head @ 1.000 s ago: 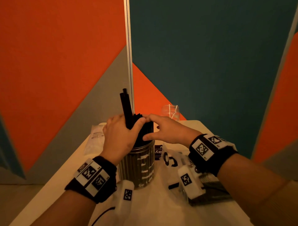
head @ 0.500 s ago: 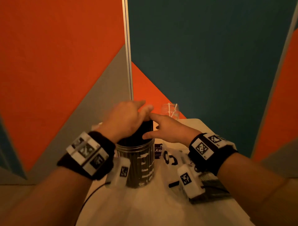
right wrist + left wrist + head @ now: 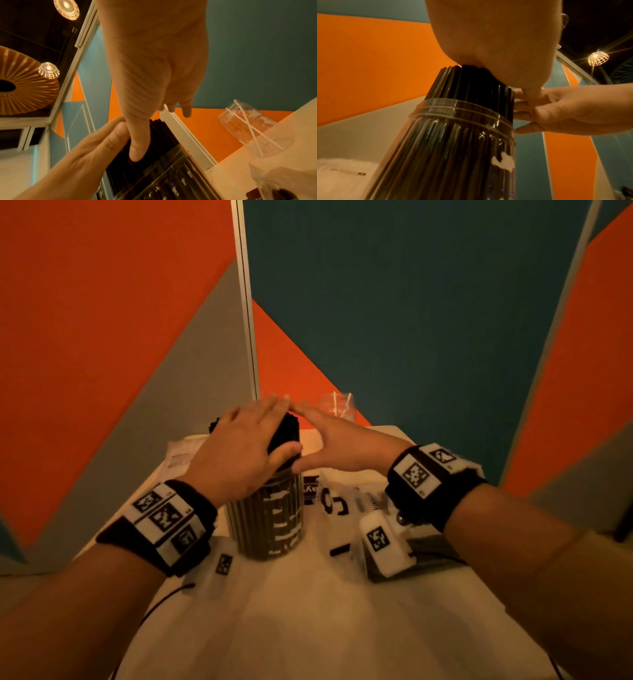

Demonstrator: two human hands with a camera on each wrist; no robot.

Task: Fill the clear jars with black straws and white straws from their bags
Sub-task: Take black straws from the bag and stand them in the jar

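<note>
A clear jar (image 3: 265, 518) packed with black straws (image 3: 286, 428) stands mid-table. My left hand (image 3: 253, 433) lies flat on the straw tops, palm (image 3: 488, 54) pressing down. My right hand (image 3: 325, 440) touches the right side of the bundle with straight fingers, thumb (image 3: 137, 151) on the straws above the rim. A second clear jar (image 3: 337, 407) at the back holds a couple of white straws (image 3: 248, 128). The black-straw bag (image 3: 346, 501) lies to the right, and a pale bag (image 3: 178, 453) at the back left.
Orange, grey and teal wall panels close in the small cream table (image 3: 308, 611) on three sides. One loose black straw piece (image 3: 339, 550) lies by the jar's base. A cable (image 3: 164, 601) trails off the table's left front.
A second ago my left hand gripped a bunch of black straws standing above the jar. The straws have since gone down, and the hand opened flat on top. My right hand stayed beside the bundle.
</note>
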